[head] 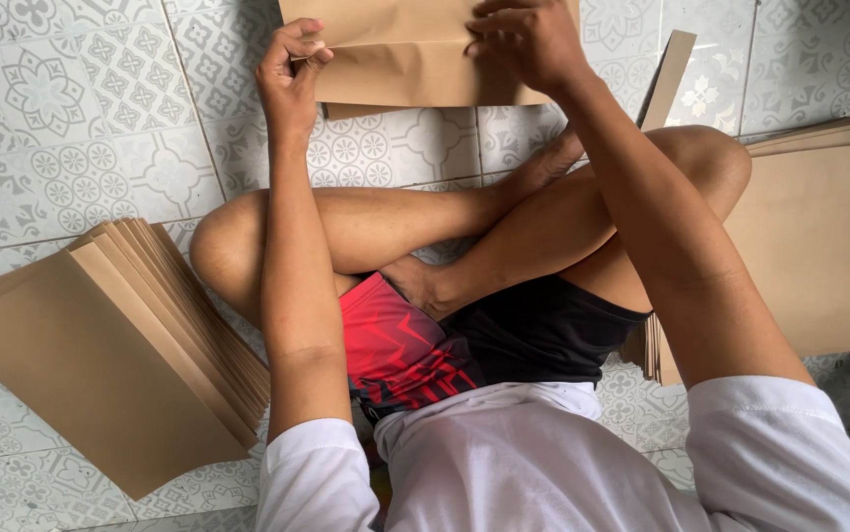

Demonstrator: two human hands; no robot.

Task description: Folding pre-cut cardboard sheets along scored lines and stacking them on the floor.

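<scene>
**Folding brown paper on a tiled floor**

Sitting cross-legged on the patterned grey-and-white floor tiles [61,128], wearing a white shirt [504,463] and red-and-black shorts [415,345] nearest the camera. Lying at near left, a fanned stack of brown paper sheets [100,355], flat on the tiles and just beside the left knee. Resting at the right, a second pile of brown sheets [819,246], partly tucked behind the right leg and arm. Reaching forward over the crossed legs with both arms. Leaning at far right, just beyond the right knee, a narrow brown strip [668,74].

Lying at far centre, beyond the knees, a folded brown paper sheet [395,59], flat on the tiles. Pinching its left edge with the left hand [292,74], thumb and fingers closed together on the paper. Pressing down on its right part with the right hand [523,39], fingers curled and bearing on the surface, not wrapped around it.
</scene>
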